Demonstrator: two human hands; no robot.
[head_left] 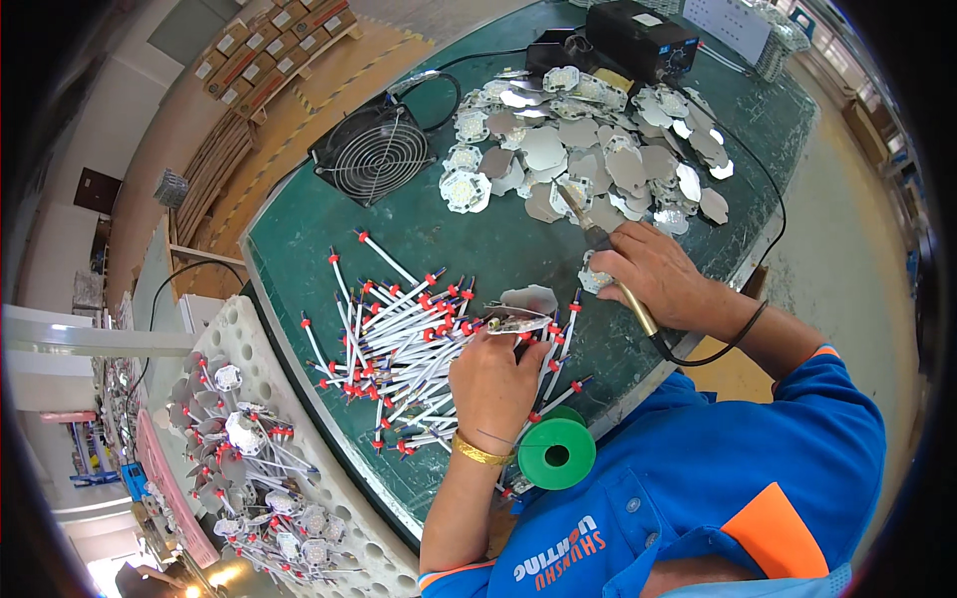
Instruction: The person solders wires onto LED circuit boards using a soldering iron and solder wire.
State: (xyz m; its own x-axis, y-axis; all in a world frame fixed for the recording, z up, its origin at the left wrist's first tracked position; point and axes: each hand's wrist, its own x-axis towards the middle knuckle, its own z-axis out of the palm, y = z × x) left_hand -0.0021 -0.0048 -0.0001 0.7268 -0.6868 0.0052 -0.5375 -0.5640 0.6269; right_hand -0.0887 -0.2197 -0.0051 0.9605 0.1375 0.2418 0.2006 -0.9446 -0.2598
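My right hand (663, 277) is closed round a soldering iron (641, 311) with a brassy handle; its tip points to the far left, over the edge of the plate pile. A small LED board (593, 273) shows at that hand's fingertips. My left hand (496, 381) bends over the heap of short white cables (399, 344) with red rings. Its fingers are closed at the edge of a silvery LED board (516, 324), and the fingers partly hide the grip. A green solder spool (533, 468) sits by my left wrist, close to my body.
Loose LED boards and plates (578, 135) lie piled at the back of the green table (469, 229). A fan (374, 154) stands far left, a black soldering station (643, 40) at the back. Left of the table, a perforated pale board (344, 488) bears wired LED boards (244, 434).
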